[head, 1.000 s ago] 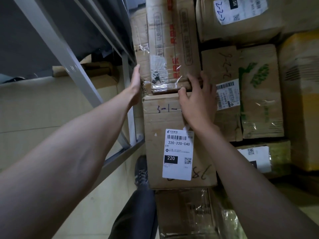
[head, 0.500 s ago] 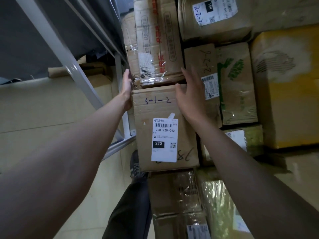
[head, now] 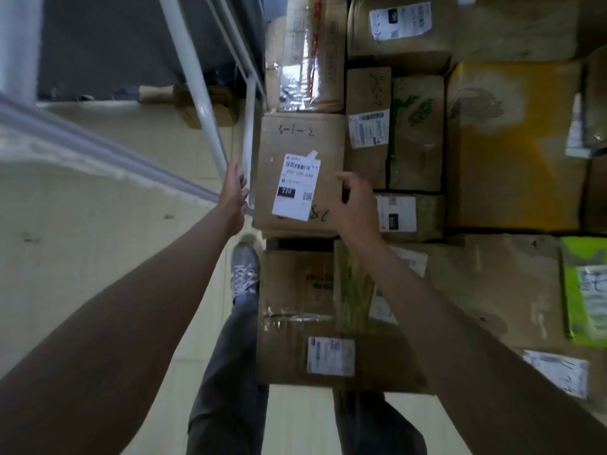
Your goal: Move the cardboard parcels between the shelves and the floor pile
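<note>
Two bare hands are raised in front of the parcel stack, neither one holding anything. Left hand (head: 234,188): grip released, fingers straight, hovering just beside the left edge of the labelled parcel (head: 297,172); I cannot tell whether the fingertips graze the white shelf post (head: 248,139) behind them. Right hand (head: 353,200): fingers loosely curled around nothing, in front of the parcel's right edge; from this view I cannot tell if it touches the cardboard. I log the labelled parcel as a brown box with "5-1-2" handwritten near its top and a white shipping label (head: 297,187), tilted slightly, stuck to its face. It sits in the stack, below a taped parcel (head: 307,54) and above a lower brown parcel (head: 297,316) that carries its own small label. To its right stand a narrow box (head: 368,126) with a barcode sticker, then a box with green print (head: 415,133), then a large yellow parcel (head: 515,146). A green packet (head: 583,287) lies at far right. Grey shelf rails (head: 108,149) run diagonally at left over the pale floor (head: 98,244). One sneaker (head: 244,270) and dark trousers (head: 230,372) are visible below the arms.
</note>
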